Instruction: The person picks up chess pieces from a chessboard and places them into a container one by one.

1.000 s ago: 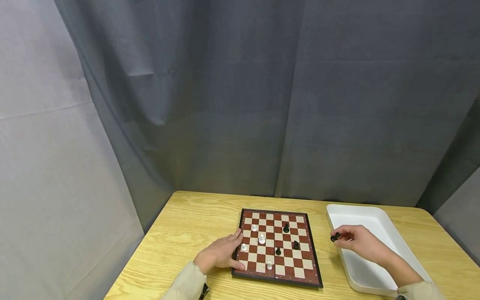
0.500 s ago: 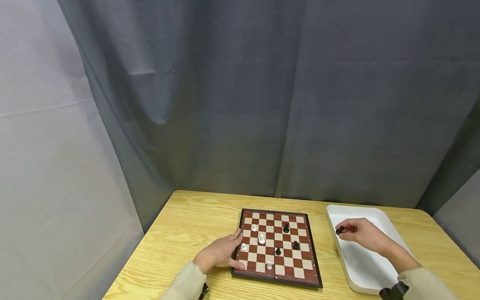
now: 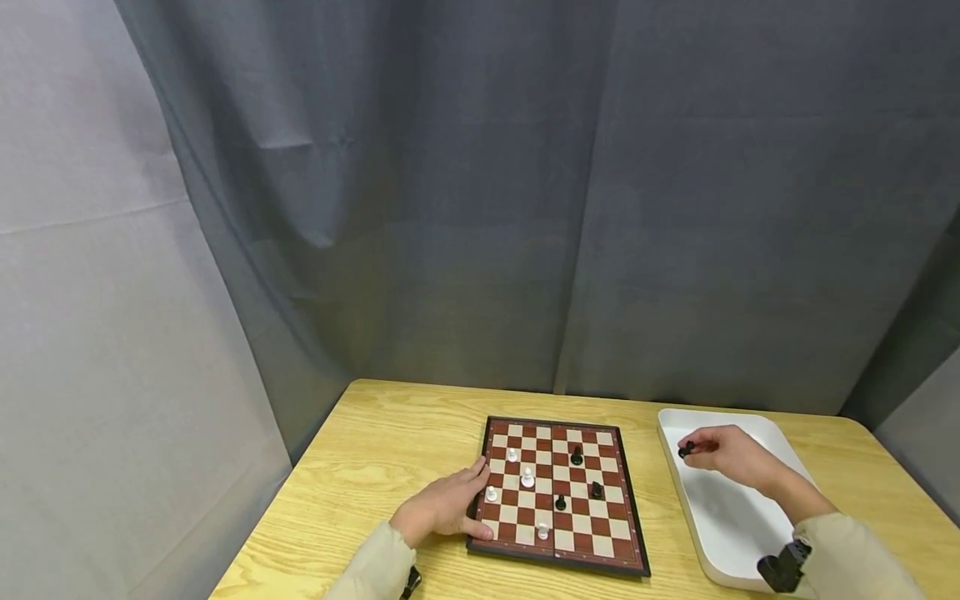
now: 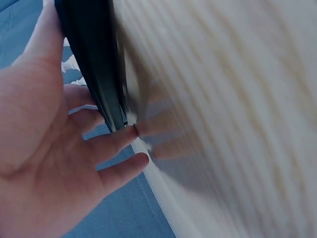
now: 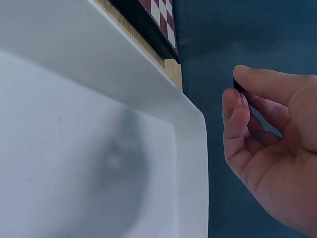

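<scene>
My left hand [image 3: 450,506] rests against the left edge of a brown-and-cream chessboard [image 3: 572,547], fingers spread and thumb over the near left corner. In the left wrist view its fingers lie along the board's dark side. My right hand [image 3: 731,456] is raised over the white tray [image 3: 693,522], pinching a small black chess piece [image 3: 686,450] between thumb and fingertips. That piece is mostly covered by the fingers in the right wrist view. Several white pieces, among them a white pawn [image 3: 527,478], stand on the board's left half. Black pieces [image 3: 577,456] stand on its right half.
The wooden table [image 3: 397,417] carries the board in the middle and the tray at the right. A strip of tabletop separates the two. Grey curtains [image 3: 480,208] hang behind the table and at both sides.
My right hand has moved away from me and slightly right, from the tray's left rim to over the tray, still pinching the black chess piece. The left hand stays on the board's edge.
</scene>
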